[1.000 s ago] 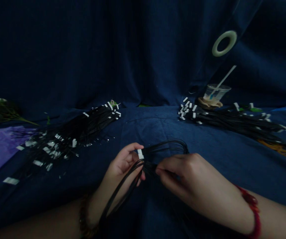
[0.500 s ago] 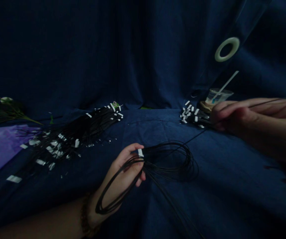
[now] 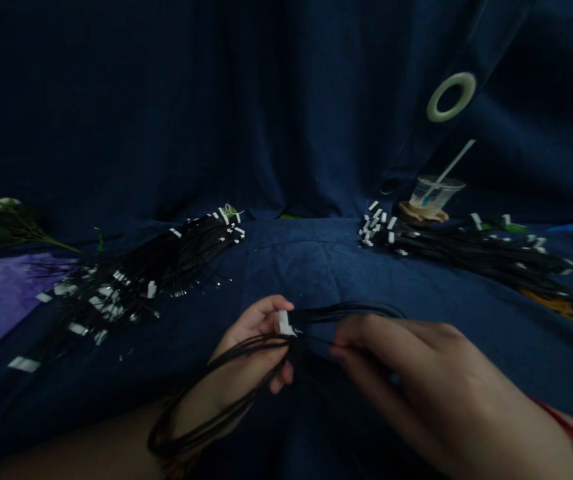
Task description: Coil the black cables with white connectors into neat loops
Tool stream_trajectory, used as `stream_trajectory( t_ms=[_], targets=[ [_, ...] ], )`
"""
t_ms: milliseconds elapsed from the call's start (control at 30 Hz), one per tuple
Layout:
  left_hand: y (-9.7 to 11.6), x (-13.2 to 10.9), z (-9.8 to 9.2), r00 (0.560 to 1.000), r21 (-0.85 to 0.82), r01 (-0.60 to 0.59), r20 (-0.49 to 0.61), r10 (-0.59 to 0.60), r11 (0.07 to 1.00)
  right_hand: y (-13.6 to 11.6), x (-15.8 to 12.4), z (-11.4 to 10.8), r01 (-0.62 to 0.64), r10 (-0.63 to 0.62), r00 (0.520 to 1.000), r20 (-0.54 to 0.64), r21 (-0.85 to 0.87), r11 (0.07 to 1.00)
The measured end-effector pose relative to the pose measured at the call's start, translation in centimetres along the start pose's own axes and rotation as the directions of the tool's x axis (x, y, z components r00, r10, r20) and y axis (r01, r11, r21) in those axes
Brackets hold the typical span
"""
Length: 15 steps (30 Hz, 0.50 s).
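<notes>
My left hand [image 3: 251, 353], low in the middle, is closed on a coil of thin black cable [image 3: 226, 400]. One loop hangs back over the wrist and the other stretches to the right. At the fingertips a white tag or connector [image 3: 285, 322] shows on the coil. My right hand [image 3: 406, 367] is just to the right, its thumb and forefinger pinching a thin black strand of the cable. Part of the right loop is hidden behind this hand.
Bundles of black cables with white tags lie at the left [image 3: 166, 260] and at the right [image 3: 466, 247]. A clear plastic cup [image 3: 436, 191] with a white stick stands back right, below a pale ring [image 3: 451, 97]. Purple material [image 3: 11, 293] and white flowers [image 3: 9, 203] are far left.
My right hand has come down and left from near the cup to beside my left hand, with the strand in its fingers. The right-hand cable bundle is now uncovered.
</notes>
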<state>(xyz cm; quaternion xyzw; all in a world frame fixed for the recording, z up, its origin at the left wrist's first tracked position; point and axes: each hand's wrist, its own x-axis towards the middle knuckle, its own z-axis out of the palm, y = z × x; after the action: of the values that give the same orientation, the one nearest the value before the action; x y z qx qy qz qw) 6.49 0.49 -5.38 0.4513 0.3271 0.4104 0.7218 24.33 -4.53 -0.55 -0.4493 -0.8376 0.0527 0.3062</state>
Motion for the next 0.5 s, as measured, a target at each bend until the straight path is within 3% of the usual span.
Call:
stream_trajectory(
  t_ms=[167,333,500],
  targets=[
    [-0.31,0.15,-0.52,0.998,-0.025,0.008,0.058,-0.006,1.0,0.12,-0.33,0.83,0.074,-0.075,0.997,-0.008,-0.112,0.991],
    [-0.14,-0.01,-0.56,0.997,-0.005,0.071,0.024,-0.071,0.997,0.04,-0.44,0.7,0.069,-0.069,0.998,0.004,-0.098,0.993],
    [-0.08,-0.03,-0.02,1.0,-0.055,0.026,0.005,-0.026,0.998,0.13,-0.45,0.67,0.07,-0.068,0.997,0.025,-0.11,0.991]
  ],
)
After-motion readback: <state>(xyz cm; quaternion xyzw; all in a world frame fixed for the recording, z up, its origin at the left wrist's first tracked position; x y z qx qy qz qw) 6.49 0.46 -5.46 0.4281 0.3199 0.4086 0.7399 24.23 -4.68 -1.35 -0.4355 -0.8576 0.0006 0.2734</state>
